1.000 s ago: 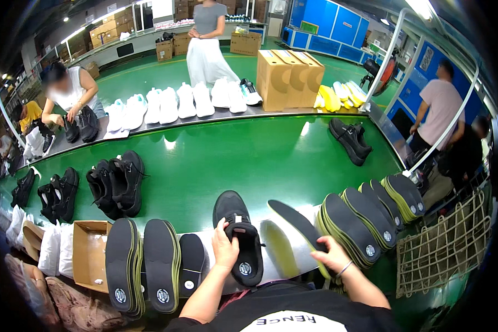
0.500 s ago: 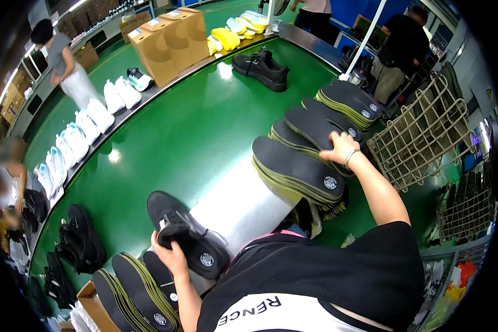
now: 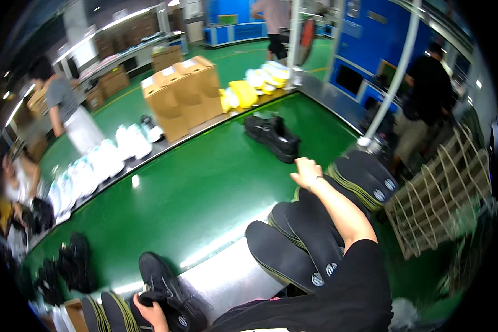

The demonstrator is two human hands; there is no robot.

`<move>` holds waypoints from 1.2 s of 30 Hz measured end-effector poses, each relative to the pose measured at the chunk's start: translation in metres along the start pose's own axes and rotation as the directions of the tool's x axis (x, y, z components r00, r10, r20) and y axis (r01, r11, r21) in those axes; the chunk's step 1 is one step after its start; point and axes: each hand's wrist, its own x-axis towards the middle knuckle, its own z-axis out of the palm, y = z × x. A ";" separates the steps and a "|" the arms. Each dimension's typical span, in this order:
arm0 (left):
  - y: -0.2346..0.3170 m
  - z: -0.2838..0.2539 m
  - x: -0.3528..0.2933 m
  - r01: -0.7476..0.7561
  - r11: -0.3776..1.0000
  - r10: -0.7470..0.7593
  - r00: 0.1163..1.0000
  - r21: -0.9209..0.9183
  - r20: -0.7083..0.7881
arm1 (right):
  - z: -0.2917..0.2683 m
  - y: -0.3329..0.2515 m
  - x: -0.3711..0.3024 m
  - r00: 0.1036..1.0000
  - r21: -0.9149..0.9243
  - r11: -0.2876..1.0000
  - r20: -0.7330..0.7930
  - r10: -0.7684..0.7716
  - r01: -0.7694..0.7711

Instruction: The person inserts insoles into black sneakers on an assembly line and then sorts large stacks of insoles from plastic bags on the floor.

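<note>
Moved since half a second ago is the right hand (image 3: 307, 172): it was above the right insole piles (image 3: 279, 249), and it has now gone to their far side, so that it is just beside the far shoe (image 3: 272, 137), a black one; if it touches this shoe, I cannot tell. The camera view has also turned a little. For the work, this means that the right hand is now nearer to the far shoe than to the front insoles. At the left, the left hand (image 3: 151, 314) stays at the opening of the near shoe (image 3: 163, 285), also black, with fingers closed on its collar; a round pale mark shows inside the shoe. The right hand is half open, with fingers bent, and I see nothing in it. On the green worktop (image 3: 193, 205), from left to right, there are some black shoes (image 3: 74, 265), the left insole piles (image 3: 116, 312) near the front edge, the near shoe, a bare metal strip (image 3: 227, 282), then the far shoe and the right insole piles, under the right forearm. In the room, a person in a grey top (image 3: 63, 99) stands at the left, beyond a row of white shoes (image 3: 97, 166); after them come brown boxes (image 3: 185, 99), yellow and white pieces (image 3: 242, 94), blue cabinets (image 3: 365, 50), a person in black (image 3: 426, 88) and a net-like rack (image 3: 440, 193).
</note>
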 end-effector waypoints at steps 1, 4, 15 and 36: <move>0.002 -0.002 0.003 0.038 0.999 -0.038 0.999 -0.005 0.026 | 0.002 -0.003 0.014 0.999 -0.012 0.999 0.010 0.050 -0.050; 0.022 -0.007 0.002 0.159 0.987 -0.158 0.985 -0.015 0.063 | 0.010 -0.004 0.046 0.996 -0.003 0.996 -0.018 0.091 -0.091; 0.015 0.002 -0.005 0.057 0.981 -0.048 0.997 0.185 -0.052 | 0.096 0.059 0.108 0.979 -0.263 0.952 0.086 0.182 -0.154; 0.019 -0.006 0.001 -0.030 0.974 0.031 1.000 0.225 -0.004 | 0.060 -0.082 0.093 0.889 0.391 0.882 0.257 -0.378 0.261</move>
